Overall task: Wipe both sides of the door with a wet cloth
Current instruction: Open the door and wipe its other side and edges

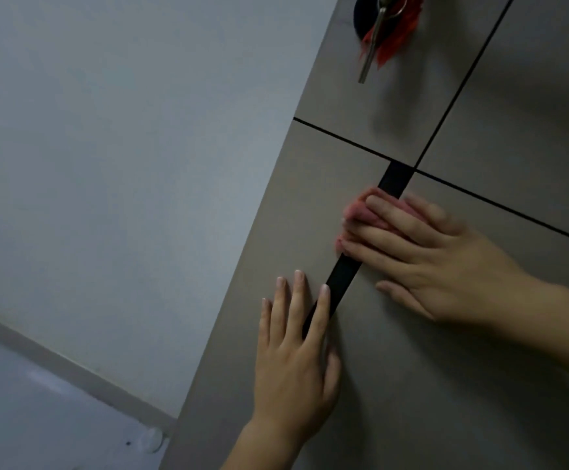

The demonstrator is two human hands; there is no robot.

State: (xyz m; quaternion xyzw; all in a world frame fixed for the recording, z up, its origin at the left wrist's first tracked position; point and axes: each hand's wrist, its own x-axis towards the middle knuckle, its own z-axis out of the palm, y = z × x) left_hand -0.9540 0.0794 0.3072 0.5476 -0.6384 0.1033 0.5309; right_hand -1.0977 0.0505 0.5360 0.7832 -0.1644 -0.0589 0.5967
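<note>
Head view: the right hand presses a bunched pink cloth flat against the grey-brown door, fingers spread over it, its grip holding the cloth right on the wide black strip. Below the cloth along that strip, the left hand lies flat on the door, grip wide and holding nothing. Above the strip, a metal handle with red tassels.

1 head view, tilted, close to door, facing downward
</note>
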